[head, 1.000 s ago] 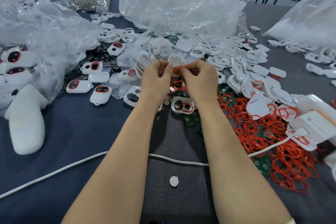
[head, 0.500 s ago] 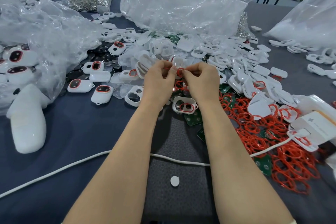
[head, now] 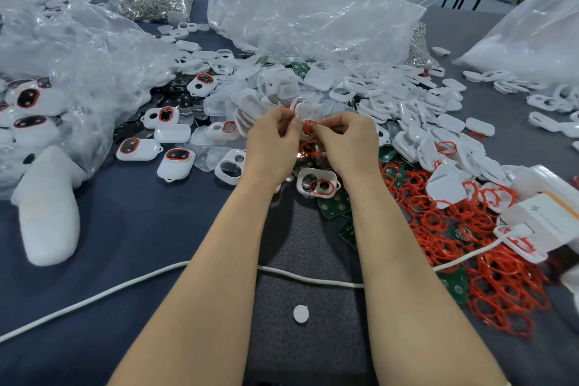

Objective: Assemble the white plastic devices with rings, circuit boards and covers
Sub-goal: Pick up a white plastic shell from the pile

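Note:
My left hand (head: pixel 273 138) and my right hand (head: pixel 346 141) are raised together over the middle of the table, both pinching one small white plastic shell (head: pixel 303 113) with a red ring (head: pixel 309 127) at its opening. My fingers hide most of the shell. Just below the hands another white shell with a loose red ring (head: pixel 318 182) lies on the dark mat. A heap of red rings (head: pixel 470 241) spreads to the right, with green circuit boards (head: pixel 333 205) among them. White covers and shells (head: pixel 416 110) are piled behind the hands.
Finished white devices with red-rimmed windows (head: pixel 175 163) lie at the left. Clear plastic bags (head: pixel 313 16) stand at the back and left. A white cable (head: pixel 307 277) crosses the mat under my forearms, running to a white box (head: pixel 545 219) at the right. A small white disc (head: pixel 300 313) lies near me.
Both hands stay together on the same shell; the fingers have shifted slightly round the red ring. Nothing else on the table has moved.

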